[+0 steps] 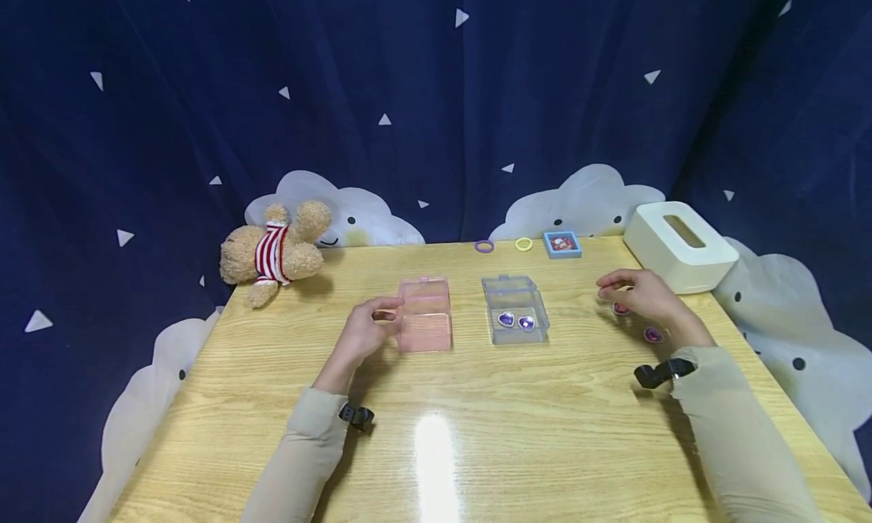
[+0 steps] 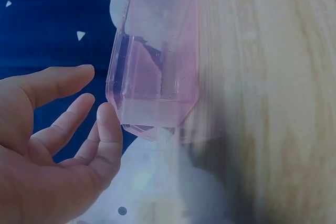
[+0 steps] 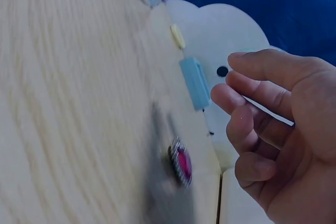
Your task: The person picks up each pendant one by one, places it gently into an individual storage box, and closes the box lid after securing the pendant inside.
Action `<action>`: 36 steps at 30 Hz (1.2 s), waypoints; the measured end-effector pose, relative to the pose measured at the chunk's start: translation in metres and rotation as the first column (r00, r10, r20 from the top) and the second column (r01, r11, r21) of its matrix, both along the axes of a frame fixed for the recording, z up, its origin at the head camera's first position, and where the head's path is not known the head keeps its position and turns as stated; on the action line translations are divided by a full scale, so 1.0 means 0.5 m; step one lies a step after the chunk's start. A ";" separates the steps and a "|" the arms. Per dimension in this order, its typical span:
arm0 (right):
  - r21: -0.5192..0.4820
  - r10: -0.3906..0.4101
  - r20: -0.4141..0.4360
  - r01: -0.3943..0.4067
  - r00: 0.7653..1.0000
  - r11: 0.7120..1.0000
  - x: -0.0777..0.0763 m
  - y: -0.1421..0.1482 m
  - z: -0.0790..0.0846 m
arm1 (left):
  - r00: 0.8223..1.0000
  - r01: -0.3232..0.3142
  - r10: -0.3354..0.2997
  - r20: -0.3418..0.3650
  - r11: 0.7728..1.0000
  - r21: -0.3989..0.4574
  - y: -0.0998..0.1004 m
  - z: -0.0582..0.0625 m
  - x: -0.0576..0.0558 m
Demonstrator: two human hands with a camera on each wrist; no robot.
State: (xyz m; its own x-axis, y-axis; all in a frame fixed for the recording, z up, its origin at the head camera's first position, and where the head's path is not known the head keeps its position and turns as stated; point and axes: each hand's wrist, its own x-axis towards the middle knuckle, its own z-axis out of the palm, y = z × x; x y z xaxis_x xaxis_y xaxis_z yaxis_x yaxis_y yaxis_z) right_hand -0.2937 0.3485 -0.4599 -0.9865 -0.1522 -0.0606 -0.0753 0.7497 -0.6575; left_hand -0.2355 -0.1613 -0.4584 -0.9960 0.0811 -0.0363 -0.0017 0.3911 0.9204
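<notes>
My left hand (image 1: 365, 330) is at the left side of a clear pink plastic box (image 1: 425, 334), its lid tipped back. In the left wrist view the fingers are loosely bent, one fingertip right by the corner of the pink box (image 2: 163, 77); contact cannot be told. Nothing sits between thumb and fingers. My right hand (image 1: 643, 296) hovers above the table at right, fingers loosely curled and holding nothing. Below it lies a red gem (image 1: 620, 309) with a silvery rim, also in the right wrist view as a red gem (image 3: 182, 162). Nearer the wrist is another red gem (image 1: 653, 334).
Between the hands stands an opened clear bluish box (image 1: 518, 335) holding two purple gems (image 1: 506, 320). Along the back are a purple ring (image 1: 484, 246), a yellow ring (image 1: 524, 244) and a blue framed picture (image 1: 562, 244). A plush toy (image 1: 274, 252) lies back left, a white tissue box (image 1: 674, 258) back right.
</notes>
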 end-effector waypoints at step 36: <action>0.124 -0.070 0.051 0.063 0.996 0.990 0.011 0.052 -0.054 | 0.991 0.070 -0.075 0.110 0.996 0.047 -0.007 -0.018 0.001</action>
State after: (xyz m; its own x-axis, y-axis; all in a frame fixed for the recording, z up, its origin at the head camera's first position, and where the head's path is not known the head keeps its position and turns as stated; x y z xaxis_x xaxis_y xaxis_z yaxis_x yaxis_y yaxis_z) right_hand -0.2883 0.3744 -0.4870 -0.9889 -0.0743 -0.1288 0.0111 0.8271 -0.5620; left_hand -0.2349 -0.1649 -0.4672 -0.9774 0.1571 -0.1413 -0.0778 0.3540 0.9320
